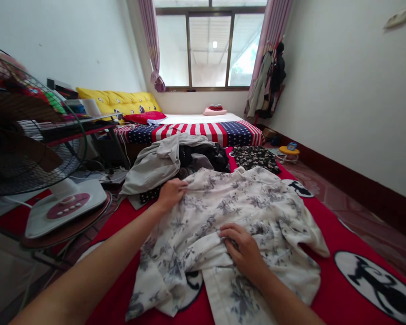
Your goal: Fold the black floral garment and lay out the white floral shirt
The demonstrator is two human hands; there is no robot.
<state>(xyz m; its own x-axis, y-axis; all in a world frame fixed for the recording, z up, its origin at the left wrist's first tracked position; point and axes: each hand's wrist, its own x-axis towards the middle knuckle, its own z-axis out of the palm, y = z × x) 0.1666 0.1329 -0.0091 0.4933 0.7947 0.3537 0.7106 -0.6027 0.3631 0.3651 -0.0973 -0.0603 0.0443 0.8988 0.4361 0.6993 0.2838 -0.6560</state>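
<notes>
A white garment with a grey flower print (257, 203) lies spread and rumpled on a red mat (328, 280) with black-and-white round figures. My left hand (171, 193) grips the garment's far left edge, fingers closed on the cloth. My right hand (243, 250) rests on the garment's middle, fingers pinching a fold of the fabric. Both forearms reach in from the bottom of the view.
A pile of grey and dark clothes (176, 162) lies just beyond the garment, with a dark flowered cloth (255, 158) beside it. A standing fan (30, 149) is at the left. A mattress with a stars-and-stripes sheet (203, 131) lies behind, under a window.
</notes>
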